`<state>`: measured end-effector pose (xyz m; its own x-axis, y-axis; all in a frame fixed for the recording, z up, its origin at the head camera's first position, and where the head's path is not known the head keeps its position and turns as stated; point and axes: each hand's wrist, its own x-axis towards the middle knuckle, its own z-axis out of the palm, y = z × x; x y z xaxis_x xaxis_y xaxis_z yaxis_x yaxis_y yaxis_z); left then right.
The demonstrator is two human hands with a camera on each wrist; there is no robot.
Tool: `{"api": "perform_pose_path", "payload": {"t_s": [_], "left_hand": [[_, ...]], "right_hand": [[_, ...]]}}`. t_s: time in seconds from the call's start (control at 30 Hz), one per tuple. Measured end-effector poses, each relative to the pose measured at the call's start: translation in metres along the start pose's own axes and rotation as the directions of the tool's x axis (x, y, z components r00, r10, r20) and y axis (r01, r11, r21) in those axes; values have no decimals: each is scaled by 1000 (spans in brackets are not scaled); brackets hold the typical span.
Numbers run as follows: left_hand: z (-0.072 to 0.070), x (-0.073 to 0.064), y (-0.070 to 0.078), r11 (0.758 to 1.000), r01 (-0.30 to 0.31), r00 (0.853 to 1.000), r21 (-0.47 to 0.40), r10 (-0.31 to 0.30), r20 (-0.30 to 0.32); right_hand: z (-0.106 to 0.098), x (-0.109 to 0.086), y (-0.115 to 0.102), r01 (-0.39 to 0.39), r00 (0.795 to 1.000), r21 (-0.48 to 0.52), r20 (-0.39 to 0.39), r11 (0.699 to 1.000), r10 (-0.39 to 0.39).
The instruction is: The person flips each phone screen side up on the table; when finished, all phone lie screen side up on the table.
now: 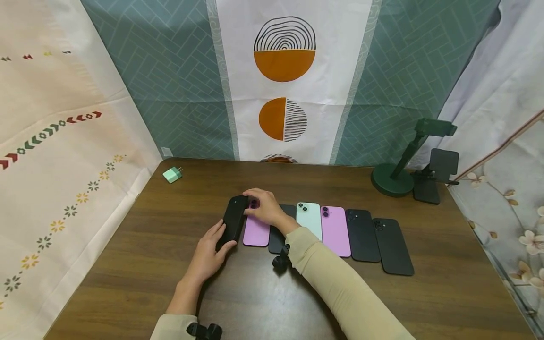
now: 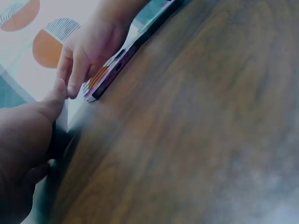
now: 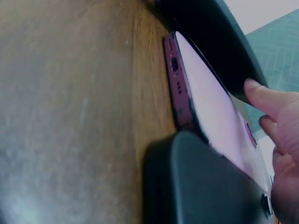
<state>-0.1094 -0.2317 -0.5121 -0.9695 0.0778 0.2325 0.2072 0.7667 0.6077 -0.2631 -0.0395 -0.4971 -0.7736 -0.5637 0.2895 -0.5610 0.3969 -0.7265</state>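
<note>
1 black phone (image 1: 233, 220) | left grip (image 1: 207, 252): lower end | right grip (image 1: 265, 208): upper end

By a wooden table (image 1: 255, 302), a row of six phones (image 1: 335, 231) is being supported; near the far edge, a mint plug (image 1: 172, 174), a green stand (image 1: 404, 158) and a black stand (image 1: 444, 163) are being borne.
</note>
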Motion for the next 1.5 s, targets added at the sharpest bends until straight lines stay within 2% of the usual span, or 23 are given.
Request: {"api": "perform_pose_path", "payload": {"t_s": [0.2, 0.5, 0.73, 0.97, 1.17, 1.3, 1.5], "left_hand": [[0, 0, 0, 992, -91, 994, -89, 84, -71], [2, 1, 6, 974, -181, 971, -134, 155, -181], [3, 0, 8, 964, -189, 965, -190, 146, -220], [3, 2, 11, 962, -224, 944, -156, 174, -280], [4, 3, 13, 966, -214, 939, -144, 163, -302], [4, 3, 12, 970, -190, 939, -154, 134, -317], [5, 2, 10, 968, -151, 953, -202, 89, -289]], "right_hand": [[-4, 0, 4, 12, 999, 60, -41, 998, -9], [-5, 2, 0, -24, 998, 61, 58, 998, 20], [-3, 5, -2, -37, 997, 57, 65, 998, 33], [-1, 10, -7, -76, 984, -68, 157, 995, 86], [1, 12, -6, -95, 971, -152, 203, 984, 125], [2, 13, -5, -98, 970, -161, 204, 982, 131], [4, 13, -4, -112, 970, -169, 197, 979, 145]]}}
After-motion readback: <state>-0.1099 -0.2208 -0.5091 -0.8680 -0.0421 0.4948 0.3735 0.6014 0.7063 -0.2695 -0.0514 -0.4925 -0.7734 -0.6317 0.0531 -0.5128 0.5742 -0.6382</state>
